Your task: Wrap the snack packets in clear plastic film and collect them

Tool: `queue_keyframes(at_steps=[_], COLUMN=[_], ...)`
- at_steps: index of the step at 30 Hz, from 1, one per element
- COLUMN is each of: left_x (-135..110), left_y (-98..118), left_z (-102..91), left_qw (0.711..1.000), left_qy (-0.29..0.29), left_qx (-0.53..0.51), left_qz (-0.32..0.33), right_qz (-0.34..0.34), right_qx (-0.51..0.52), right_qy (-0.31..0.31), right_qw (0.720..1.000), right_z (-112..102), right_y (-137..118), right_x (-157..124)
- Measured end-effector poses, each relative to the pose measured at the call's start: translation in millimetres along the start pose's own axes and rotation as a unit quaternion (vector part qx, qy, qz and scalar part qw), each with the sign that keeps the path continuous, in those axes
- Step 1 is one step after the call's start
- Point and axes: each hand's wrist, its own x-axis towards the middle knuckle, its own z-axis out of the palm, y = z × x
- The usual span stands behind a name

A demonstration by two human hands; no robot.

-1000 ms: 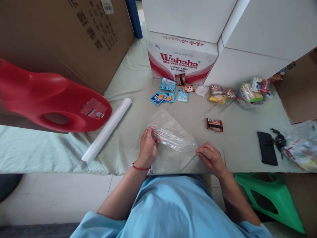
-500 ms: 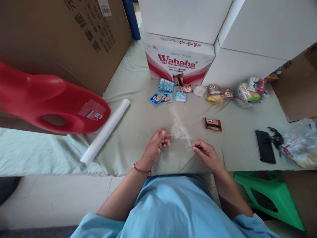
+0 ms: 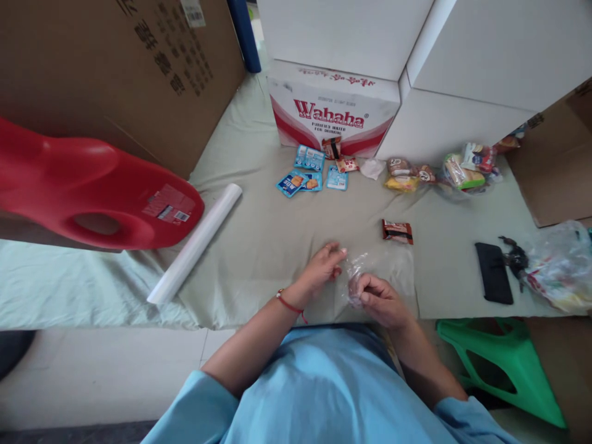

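"Pinching what was the right hand (image 3: 383, 301)?"

"Part of a thin, clear plastic bag (image 3: 358, 265). Thumb and fingers were drawn together on it, probably because such flimsy film would slip from a looser hold. The bag lay low over the pale green cloth (image 3: 259, 259), with a small brown packet with a black stripe (image 3: 396, 232) just beyond its far edge."

"And the left hand (image 3: 321, 268)?"

"Its fingers were parted and partly curled just beside the bag, with nothing visible in them. I couldn't tell whether a fingertip touched the film. Being so near, it seemed well placed for steadying it."

"Why were the flat blue snack packets (image 3: 309, 158) so far off?"

"They lay near the white-and-red cardboard carton (image 3: 333, 117), well apart from both hands, perhaps to leave elbow room. The long white roll (image 3: 197, 243), just beside the red plastic jug (image 3: 139, 209), likely lay aside for the same reason."
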Motion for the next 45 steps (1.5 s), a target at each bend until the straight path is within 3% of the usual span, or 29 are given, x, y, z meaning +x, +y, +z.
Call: queue_keyframes(at_steps=[5,8,11,17,19,23,25,28,32,35,37,39,41,45], left_x=[6.0,8.8,6.7,-2.7,-4.6,-10.2,-14.4,-20.8,-27.1,-29.0,-28.4,-26.4,-23.5,-18.0], left_y=[-3.4,-3.9,-0.1,15.4,19.3,21.9,21.1,18.8,15.0,12.2,10.6,9.5,9.6,14.2], left_z=[6.7,0.4,-11.3,-45.5,-58.0,-73.2,-73.1,-65.7,-52.6,-47.3,-48.0,-52.5,-60.1,-79.2], left_qw=[0.995,0.997,0.994,0.969,0.959,0.956,0.963,0.972,0.978,0.971,0.941,0.922,0.931,0.949], left_qy=[-0.089,-0.056,-0.016,0.043,0.089,0.135,0.12,0.088,0.043,0.082,0.126,0.161,0.193,0.256], left_qx=[-0.004,-0.046,-0.109,-0.22,-0.229,-0.205,-0.186,-0.169,-0.128,0.045,0.18,0.239,0.201,0.011], left_qz=[-0.051,-0.035,0.021,0.105,0.14,0.162,0.153,0.141,0.161,0.221,0.256,0.26,0.236,0.184], right_qz=[-0.013,0.001,0.012,0.015,0.053,0.151,0.144,0.097,0.035,-0.005,-0.013,-0.004,0.019,0.082], right_qx=[0.039,0.014,-0.02,-0.037,-0.08,-0.168,-0.172,-0.192,-0.254,-0.272,-0.269,-0.255,-0.228,-0.141], right_qy=[-0.005,0.002,0.021,0.073,0.076,0.01,0.062,0.168,0.225,0.262,0.269,0.255,0.236,0.217], right_qw=[0.999,1.0,1.0,0.997,0.993,0.974,0.972,0.962,0.94,0.926,0.925,0.933,0.944,0.962], right_z=[-0.1,-5.0,-10.0,-15.8,-21.3,-44.2,-57.3,-66.9,-51.1,-31.3,-22.4,-19.0,-19.7,-25.8], right_y=[3.8,5.2,4.8,2.3,-0.8,-16.0,-24.5,-29.1,-13.9,0.6,4.7,4.1,0.9,-5.8], right_x=[-1.6,-4.4,-6.2,-5.5,-7.4,-12.8,-10.2,8.9,57.3,91.5,106.9,116.0,119.7,115.9])
